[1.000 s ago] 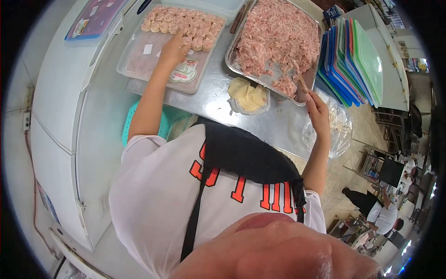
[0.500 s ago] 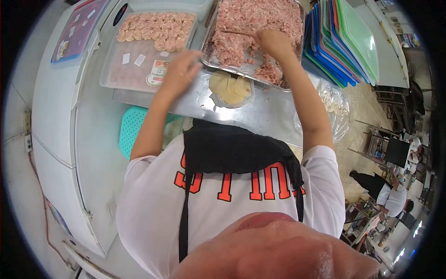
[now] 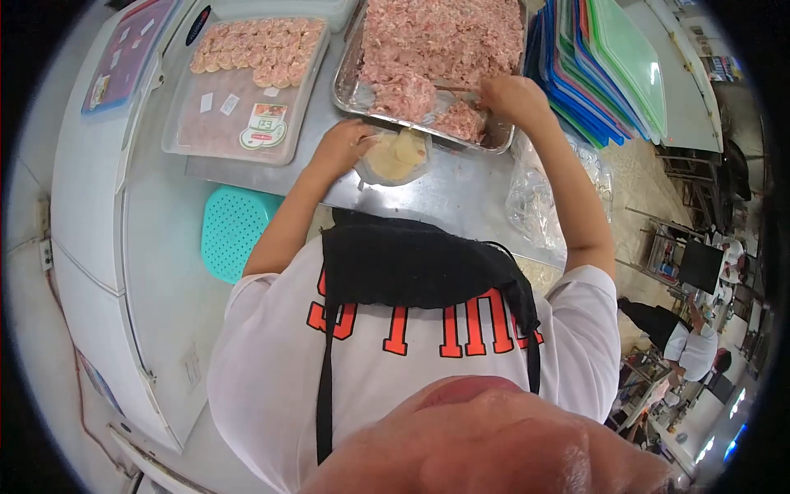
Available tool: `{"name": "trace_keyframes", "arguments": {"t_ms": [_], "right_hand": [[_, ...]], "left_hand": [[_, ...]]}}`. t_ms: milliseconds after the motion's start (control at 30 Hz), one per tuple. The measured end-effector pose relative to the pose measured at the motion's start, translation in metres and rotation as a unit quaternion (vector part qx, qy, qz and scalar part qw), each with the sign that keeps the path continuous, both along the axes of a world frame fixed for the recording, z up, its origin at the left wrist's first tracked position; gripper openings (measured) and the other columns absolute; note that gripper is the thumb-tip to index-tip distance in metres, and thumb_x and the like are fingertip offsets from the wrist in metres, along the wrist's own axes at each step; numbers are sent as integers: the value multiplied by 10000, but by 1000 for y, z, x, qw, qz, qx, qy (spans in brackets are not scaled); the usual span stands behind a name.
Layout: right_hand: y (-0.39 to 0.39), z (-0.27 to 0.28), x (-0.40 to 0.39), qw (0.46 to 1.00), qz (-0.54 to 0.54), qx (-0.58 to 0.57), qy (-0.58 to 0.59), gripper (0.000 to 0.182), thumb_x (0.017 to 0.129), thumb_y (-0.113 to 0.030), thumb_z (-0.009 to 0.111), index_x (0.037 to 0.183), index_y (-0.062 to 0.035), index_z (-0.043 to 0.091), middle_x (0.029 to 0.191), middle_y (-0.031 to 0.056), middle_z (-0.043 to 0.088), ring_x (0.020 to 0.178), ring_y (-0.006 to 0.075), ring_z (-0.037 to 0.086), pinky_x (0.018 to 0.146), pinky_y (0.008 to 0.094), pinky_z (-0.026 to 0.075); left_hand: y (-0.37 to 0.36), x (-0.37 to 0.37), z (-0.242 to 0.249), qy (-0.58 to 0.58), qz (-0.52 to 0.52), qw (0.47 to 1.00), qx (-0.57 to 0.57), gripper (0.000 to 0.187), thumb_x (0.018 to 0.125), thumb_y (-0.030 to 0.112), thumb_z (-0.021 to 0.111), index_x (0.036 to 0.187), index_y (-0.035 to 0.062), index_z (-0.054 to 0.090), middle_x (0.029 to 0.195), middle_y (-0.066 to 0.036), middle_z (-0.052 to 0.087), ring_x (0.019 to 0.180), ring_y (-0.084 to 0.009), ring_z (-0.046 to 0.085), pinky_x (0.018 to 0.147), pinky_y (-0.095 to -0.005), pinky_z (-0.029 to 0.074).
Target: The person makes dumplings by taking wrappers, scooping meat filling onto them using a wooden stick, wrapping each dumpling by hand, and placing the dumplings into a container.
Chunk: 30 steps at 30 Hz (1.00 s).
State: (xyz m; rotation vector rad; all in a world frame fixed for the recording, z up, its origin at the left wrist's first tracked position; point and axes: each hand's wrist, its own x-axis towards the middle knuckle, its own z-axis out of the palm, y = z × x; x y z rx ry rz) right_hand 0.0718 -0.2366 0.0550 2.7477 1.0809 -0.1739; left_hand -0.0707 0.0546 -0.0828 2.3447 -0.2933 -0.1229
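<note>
My left hand (image 3: 341, 150) is at the left edge of a stack of thin, round, pale yellow dough wrappers (image 3: 397, 156) on plastic, its fingers pinched at the edge. My right hand (image 3: 517, 100) is over the right front of a metal tray (image 3: 346, 92), closed around a thin brown stick (image 3: 457, 88) that points left into the meat. Pink minced meat (image 3: 444, 41) heaps the tray, with smaller lumps pushed apart near its front. Left of the tray, a plastic box (image 3: 288, 152) carries rows of round, filled dumplings (image 3: 255, 49).
Several coloured plastic lids (image 3: 609, 74) stand stacked right of the tray. A clear plastic bag (image 3: 535, 198) lies on the metal table (image 3: 444, 185). A turquoise perforated stool (image 3: 234, 230) stands below. Another person (image 3: 695, 346) is far off at right.
My left hand has moved right, from beside the box to the wrappers. My right hand has shifted with the stick down and right, toward the tray's front right corner.
</note>
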Motion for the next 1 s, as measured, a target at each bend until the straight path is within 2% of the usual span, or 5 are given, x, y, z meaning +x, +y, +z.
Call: {"name": "trace_keyframes", "arguments": {"t_ms": [233,467,733,833,1000], "right_hand": [[32,11,-41,998,-48,48,20,362,932,-375,487,844,-54,629,788,168,661,778,344,654,650,469,515],[13,-59,-19,995,-64,52,51,374,937,-408,482,889,-67,629,851,164,667,817,360,648,708,476,509],[0,27,6,991,-126,1,-33,346,939,-377,485,887,-91,672,838,156,674,829,349,652,694,461,515],[10,52,32,993,-58,-6,-105,337,930,-363,496,870,-87,679,813,142,678,798,340,658,672,460,517],[33,36,118,975,-2,-6,-220,309,900,-347,518,842,-99,693,816,123,691,791,325,678,649,441,542]], "left_hand": [[6,-12,42,-9,-11,1000,9,265,902,225,544,1017,18,664,937,-158,632,907,-344,591,798,-393,473],[7,-12,50,8,50,985,-166,300,908,241,575,1023,-27,644,1005,-152,654,943,-258,624,827,-329,475],[6,-7,63,137,10,978,-160,282,921,215,570,1072,-15,633,1059,-141,664,984,-245,625,865,-331,471],[9,0,52,-120,-86,984,-103,250,903,175,568,1073,9,645,1048,-144,667,1003,-325,612,884,-380,479],[20,16,51,-122,-91,979,-139,210,888,144,578,1039,23,661,1032,-144,671,999,-318,617,886,-380,484]]}}
